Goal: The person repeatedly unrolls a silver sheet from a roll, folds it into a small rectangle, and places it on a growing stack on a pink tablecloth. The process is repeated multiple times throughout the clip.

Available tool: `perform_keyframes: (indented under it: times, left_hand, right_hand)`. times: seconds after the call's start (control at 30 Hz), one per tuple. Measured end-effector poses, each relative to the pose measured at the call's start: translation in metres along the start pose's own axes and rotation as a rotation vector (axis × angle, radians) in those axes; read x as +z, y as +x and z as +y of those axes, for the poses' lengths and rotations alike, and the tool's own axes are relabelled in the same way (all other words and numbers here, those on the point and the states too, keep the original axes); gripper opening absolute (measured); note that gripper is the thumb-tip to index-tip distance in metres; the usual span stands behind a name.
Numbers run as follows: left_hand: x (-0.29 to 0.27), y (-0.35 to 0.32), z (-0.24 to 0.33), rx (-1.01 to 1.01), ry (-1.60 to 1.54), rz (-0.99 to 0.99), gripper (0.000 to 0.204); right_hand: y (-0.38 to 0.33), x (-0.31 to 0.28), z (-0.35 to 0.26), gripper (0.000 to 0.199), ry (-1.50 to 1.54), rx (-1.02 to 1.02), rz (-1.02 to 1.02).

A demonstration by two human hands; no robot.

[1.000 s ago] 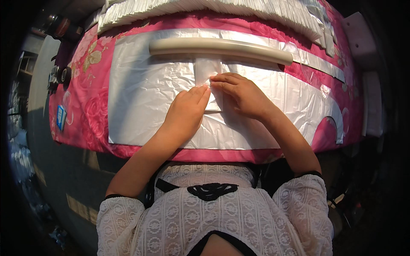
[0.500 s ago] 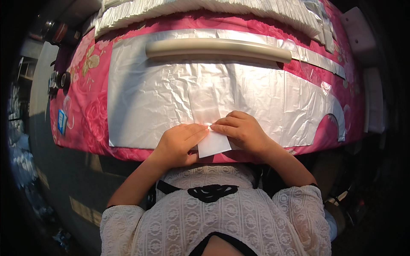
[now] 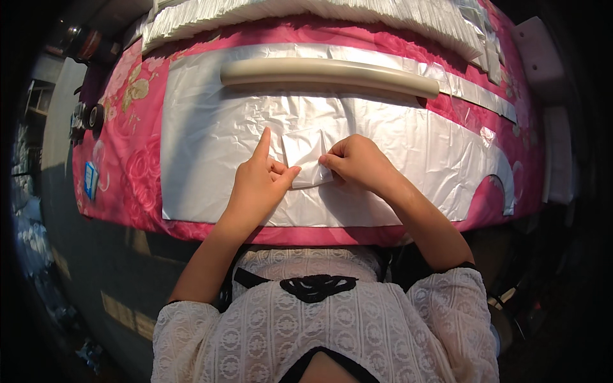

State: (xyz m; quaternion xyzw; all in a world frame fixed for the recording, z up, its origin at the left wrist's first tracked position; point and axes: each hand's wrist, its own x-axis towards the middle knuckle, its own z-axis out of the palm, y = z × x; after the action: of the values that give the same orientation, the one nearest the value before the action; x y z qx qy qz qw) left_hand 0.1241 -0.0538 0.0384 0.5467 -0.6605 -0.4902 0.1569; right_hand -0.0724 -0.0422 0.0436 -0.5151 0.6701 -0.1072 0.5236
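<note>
A thin, glossy white folded piece lies in front of me on a crinkled silvery-white sheet. I cannot tell whether it is paper or plastic. My right hand pinches its right edge between thumb and fingers. At its lower left, my left hand has the index finger stretched away from me and the thumb spread toward the piece's edge. The other left fingers are curled, with nothing visible in them.
A long beige tube lies across the sheet's far side. Beyond it stands a long row of packed white folded pieces. A pink floral cloth covers the table. At left are a tape roll and a small blue-and-white packet.
The folded piece has moved away from me, off the near edge and onto the sheet. Both hands have moved apart and farther out; the left has loosened from its pinch.
</note>
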Motion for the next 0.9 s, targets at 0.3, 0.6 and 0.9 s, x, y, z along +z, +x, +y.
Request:
perform_keyframes:
  times: [0.3, 0.6, 0.9]
  left_hand:
    - [0.035, -0.002, 0.001, 0.559, 0.704, 0.153, 0.090]
    - [0.053, 0.005, -0.013, 0.429, 0.777, 0.061, 0.121]
    - [0.031, -0.008, -0.024, 0.612, 0.379, 0.088, 0.096]
  right_hand:
    - [0.001, 0.003, 0.002, 0.030, -0.044, -0.096, 0.048]
    - [-0.011, 0.016, 0.004, 0.023, -0.185, -0.157, 0.218]
    - [-0.070, 0.018, -0.016, 0.028, -0.683, -0.303, 0.299]
